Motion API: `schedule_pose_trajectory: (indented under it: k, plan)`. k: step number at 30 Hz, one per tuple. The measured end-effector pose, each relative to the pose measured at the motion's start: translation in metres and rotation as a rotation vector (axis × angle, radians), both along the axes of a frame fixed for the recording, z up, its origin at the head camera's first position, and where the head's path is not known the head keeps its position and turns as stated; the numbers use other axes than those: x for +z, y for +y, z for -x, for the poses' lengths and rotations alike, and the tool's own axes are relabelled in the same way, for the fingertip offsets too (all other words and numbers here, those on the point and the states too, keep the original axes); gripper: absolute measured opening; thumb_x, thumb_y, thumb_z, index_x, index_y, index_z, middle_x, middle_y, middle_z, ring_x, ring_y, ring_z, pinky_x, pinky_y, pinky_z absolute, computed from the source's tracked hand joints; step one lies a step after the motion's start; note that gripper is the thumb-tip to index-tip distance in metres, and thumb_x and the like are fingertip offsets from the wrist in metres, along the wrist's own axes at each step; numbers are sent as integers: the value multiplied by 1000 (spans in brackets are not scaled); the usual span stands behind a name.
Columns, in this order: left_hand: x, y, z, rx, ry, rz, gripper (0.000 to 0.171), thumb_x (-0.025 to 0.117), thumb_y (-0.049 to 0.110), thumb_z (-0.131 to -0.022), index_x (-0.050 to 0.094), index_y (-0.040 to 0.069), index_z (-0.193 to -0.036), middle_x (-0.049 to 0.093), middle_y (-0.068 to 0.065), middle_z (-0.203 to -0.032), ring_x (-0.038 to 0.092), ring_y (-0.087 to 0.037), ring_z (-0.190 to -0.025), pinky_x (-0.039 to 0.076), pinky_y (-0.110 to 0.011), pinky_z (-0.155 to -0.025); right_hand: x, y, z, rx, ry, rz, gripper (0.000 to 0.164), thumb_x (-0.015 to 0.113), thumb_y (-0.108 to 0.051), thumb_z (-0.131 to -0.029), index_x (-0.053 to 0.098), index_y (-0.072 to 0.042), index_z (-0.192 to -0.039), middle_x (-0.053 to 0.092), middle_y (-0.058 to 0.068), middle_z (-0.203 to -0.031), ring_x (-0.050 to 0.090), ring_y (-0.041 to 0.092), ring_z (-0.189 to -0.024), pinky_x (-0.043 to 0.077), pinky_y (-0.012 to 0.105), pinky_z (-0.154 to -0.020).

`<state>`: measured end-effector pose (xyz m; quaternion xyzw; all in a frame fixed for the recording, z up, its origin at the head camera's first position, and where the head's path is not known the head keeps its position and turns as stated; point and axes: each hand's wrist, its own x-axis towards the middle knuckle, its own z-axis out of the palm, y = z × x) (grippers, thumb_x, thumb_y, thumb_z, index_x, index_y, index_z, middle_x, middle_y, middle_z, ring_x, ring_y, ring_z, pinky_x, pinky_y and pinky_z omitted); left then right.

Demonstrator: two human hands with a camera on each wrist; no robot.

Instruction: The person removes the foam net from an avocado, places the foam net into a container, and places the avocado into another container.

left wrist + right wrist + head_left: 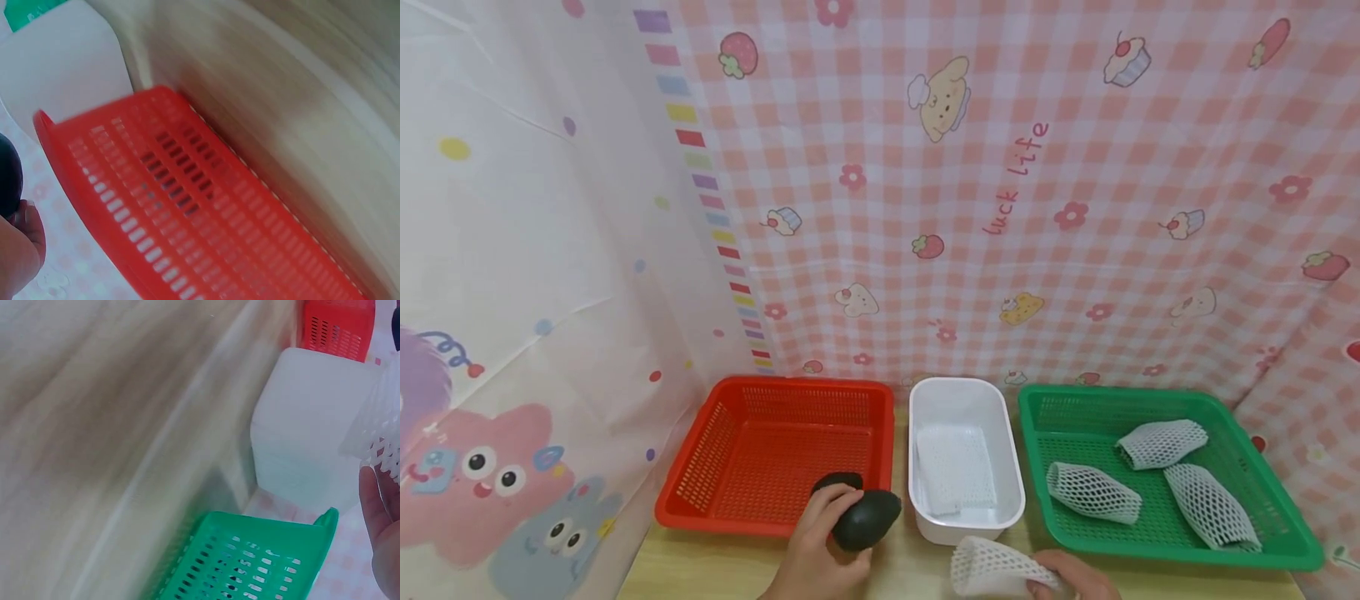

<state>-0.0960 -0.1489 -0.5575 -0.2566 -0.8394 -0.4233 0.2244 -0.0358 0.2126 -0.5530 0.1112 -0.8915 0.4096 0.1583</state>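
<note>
My left hand (831, 546) grips a dark green avocado (868, 521) over the table, in front of the red basket's near right corner. In the left wrist view the avocado (9, 175) and part of the hand (22, 253) show at the left edge. Another dark avocado (841, 480) lies inside the red basket (775, 527), partly hidden behind my left hand. My right hand (1078, 575) pinches one end of a white foam net sleeve (988, 568); its wide end faces left, towards the avocado. In the right wrist view the net (387, 419) is cut off by the edge.
Between the baskets stands a white plastic bin (966, 533), with a pale sheet-like patch on its bottom. On the right, a green basket (1180, 552) contains several foam-netted items, such as this foam net (1093, 493). A patterned cloth (880, 275) hangs behind them.
</note>
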Motion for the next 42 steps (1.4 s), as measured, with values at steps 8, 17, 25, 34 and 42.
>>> schedule_pose_trajectory:
  k: [8,17,25,34,42]
  plan:
    - [2,-21,12,84,25,-18,79,93,-2,-60,67,15,-133,60,-3,-127,61,-21,-110,61,-35,-83,13,-3,6,-78,17,15,34,90,1,-73,76,-19,-96,69,-21,-90,61,-2,-76,51,24,-63]
    - [4,-41,24,244,-15,-33,74,96,-2,-59,70,11,-128,62,-3,-125,62,-18,-107,60,-33,-84,21,-3,22,-77,176,72,39,89,12,-67,78,-10,-97,72,-16,-92,64,0,-78,47,12,-65]
    - [4,-55,33,363,-176,-54,67,96,4,-67,69,7,-129,63,-6,-124,66,-23,-106,59,-45,-84,25,0,42,63,312,89,45,85,20,-65,75,-6,-101,75,-5,-97,67,3,-81,51,12,-70]
    - [0,-70,45,378,-259,-42,65,95,7,-71,68,5,-130,66,-10,-125,67,-29,-111,56,-52,-89,39,-4,55,-50,181,110,31,84,9,-79,75,2,-108,77,9,-98,68,3,-86,52,13,-71]
    - [0,-78,51,396,-328,-10,64,94,8,-73,68,4,-131,66,-12,-125,66,-31,-111,54,-51,-90,45,-12,69,-98,139,185,29,82,7,-84,74,4,-112,77,15,-104,68,1,-91,53,11,-72]
